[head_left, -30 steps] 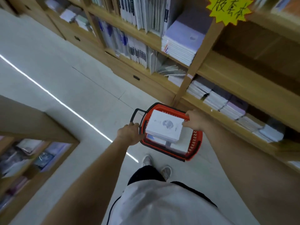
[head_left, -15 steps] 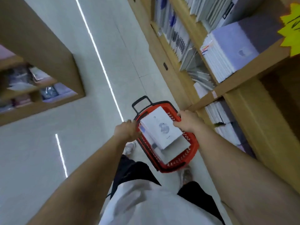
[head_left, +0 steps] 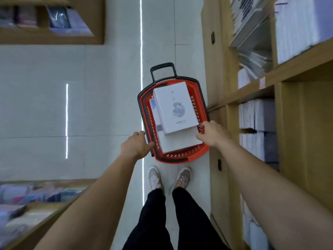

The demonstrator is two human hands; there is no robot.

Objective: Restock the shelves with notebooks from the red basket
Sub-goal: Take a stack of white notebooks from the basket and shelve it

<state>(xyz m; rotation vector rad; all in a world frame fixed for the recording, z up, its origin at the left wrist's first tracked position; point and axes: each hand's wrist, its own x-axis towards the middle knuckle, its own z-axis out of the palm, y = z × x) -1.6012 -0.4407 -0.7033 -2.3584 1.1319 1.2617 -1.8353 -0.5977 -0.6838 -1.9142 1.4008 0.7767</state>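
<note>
The red basket with a black handle hangs in front of me above the floor. It holds a stack of notebooks; the top one is white with a round grey picture on its cover. My left hand grips the basket's left rim. My right hand grips the right rim, thumb over the edge. The wooden shelves stand directly to the right, holding stacks of white and grey notebooks.
A low wooden display shelf with assorted items lies at the lower left, another at the upper left. My shoes stand on the pale tiled floor just below the basket. A cabinet base runs under the shelves.
The view has swung so the shelves now lie on the right and the aisle runs straight ahead. Both hands still hold the basket, which has turned lengthwise in front of me.
</note>
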